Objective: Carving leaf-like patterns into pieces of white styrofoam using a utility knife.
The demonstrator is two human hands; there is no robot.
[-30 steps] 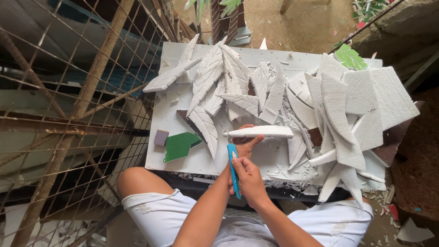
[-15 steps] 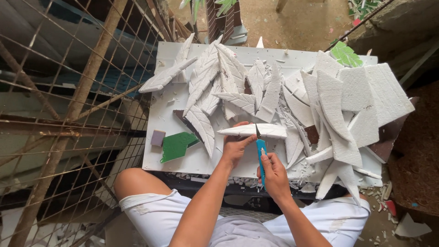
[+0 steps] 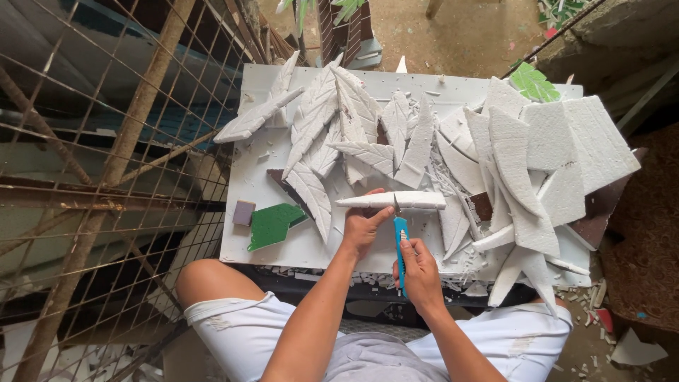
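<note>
Foam, a long white leaf-shaped strip [image 3: 391, 201], lies left-to-right across the white bench [image 3: 304, 247], its left end pinched by the left hand [image 3: 364, 225], while the right hand [image 3: 419, 267] grips a blue utility knife [image 3: 400, 244] upright beneath its middle.

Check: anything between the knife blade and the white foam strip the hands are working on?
Nothing visible. The left hand pins the white foam strip on the white board. The right hand holds the blue utility knife with its tip right at the strip's near edge. The carved foam leaves lie behind, not between.
</note>
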